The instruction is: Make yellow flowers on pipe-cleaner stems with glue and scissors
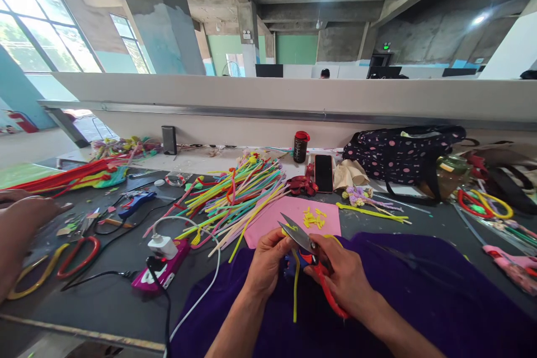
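Observation:
My left hand [271, 260] pinches a yellow pipe cleaner [296, 296], whose long end hangs down below the fingers. In my right hand [339, 263] are red-handled scissors [300, 238], with their blades parted around the pipe cleaner near my left fingertips. Just beyond the blades, short yellow cut pieces [314, 218] lie in a small heap on a pink sheet [268, 224]. Dark purple cloth [369, 313] spreads beneath both hands. Part of what lies between my hands is hidden by the fingers.
A pile of coloured pipe cleaners [243, 190] lies behind the sheet. Left are a pink power strip [163, 268] with cables, blue pliers [136, 204] and another person's hand [29, 218]. At the back stand a bottle [300, 148], phone [323, 173] and patterned bag [403, 156].

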### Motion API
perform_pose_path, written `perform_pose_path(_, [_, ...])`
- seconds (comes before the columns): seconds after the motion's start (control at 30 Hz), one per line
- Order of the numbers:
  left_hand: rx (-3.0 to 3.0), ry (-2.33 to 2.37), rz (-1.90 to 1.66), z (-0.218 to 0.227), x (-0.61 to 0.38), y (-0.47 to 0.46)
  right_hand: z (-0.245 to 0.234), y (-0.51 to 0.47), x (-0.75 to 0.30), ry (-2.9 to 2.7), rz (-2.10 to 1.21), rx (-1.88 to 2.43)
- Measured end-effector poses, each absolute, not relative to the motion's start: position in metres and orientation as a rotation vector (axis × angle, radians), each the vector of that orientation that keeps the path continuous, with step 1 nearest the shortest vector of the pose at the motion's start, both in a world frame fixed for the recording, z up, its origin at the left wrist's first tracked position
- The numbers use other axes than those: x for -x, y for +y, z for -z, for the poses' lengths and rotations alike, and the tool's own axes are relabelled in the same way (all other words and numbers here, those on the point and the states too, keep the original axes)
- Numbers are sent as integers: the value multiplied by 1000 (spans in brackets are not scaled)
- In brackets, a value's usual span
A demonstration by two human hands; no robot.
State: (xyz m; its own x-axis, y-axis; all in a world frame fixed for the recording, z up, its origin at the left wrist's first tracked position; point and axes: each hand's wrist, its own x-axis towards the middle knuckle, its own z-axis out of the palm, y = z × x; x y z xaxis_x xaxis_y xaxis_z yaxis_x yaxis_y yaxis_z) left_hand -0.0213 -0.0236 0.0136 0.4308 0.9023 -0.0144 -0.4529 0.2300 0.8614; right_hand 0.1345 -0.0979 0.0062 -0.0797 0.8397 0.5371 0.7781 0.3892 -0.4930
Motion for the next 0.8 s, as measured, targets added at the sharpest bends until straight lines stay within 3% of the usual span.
perform_pose_path(0.3, [-887, 597, -1014, -16, 23, -23, -12, -100, -133, -1834, -123, 1414])
perform_pose_path(0.8, [-694, 329, -900, -20, 24, -23, -2, -98, -129, -1621, -529, 1369])
